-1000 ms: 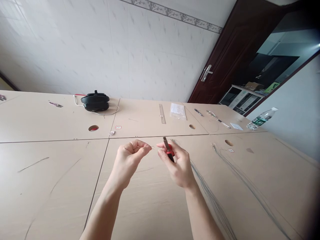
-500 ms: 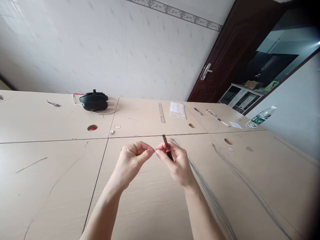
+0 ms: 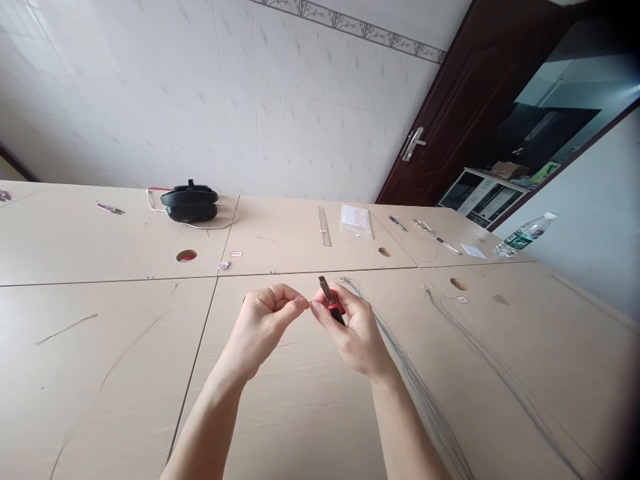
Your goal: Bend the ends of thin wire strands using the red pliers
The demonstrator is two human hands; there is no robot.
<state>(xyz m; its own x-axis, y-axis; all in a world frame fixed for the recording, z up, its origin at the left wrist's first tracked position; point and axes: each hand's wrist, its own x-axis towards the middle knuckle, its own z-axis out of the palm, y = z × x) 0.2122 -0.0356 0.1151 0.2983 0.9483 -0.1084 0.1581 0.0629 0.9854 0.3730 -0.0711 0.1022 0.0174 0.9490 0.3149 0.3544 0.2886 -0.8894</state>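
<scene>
Both of my hands are raised over the table, their fingertips almost meeting. My left hand [image 3: 270, 323] is closed in a pinch. What sits between its thumb and forefinger is too small to make out, perhaps the end of a thin wire. A hand tool [image 3: 327, 293] with a flat metal head and a red-and-black handle lies in my right hand [image 3: 355, 330], its head pointing up and away. The right thumb and forefinger also press together beside the left fingertips. Just right of that hand, a bundle of thin grey wires [image 3: 415, 373] runs toward the front edge.
A second wire bundle [image 3: 500, 373] lies farther right. Along the back are a black headset-like object [image 3: 190, 203], a steel ruler [image 3: 325, 227], a clear plastic bag [image 3: 356, 220], a pen [image 3: 397, 223] and a water bottle [image 3: 525, 235]. Loose wires [image 3: 67, 329] lie at left.
The tool in my right hand has turned slightly, its head tipping left and more red showing. My left hand keeps its pinch. The view has shifted a little.
</scene>
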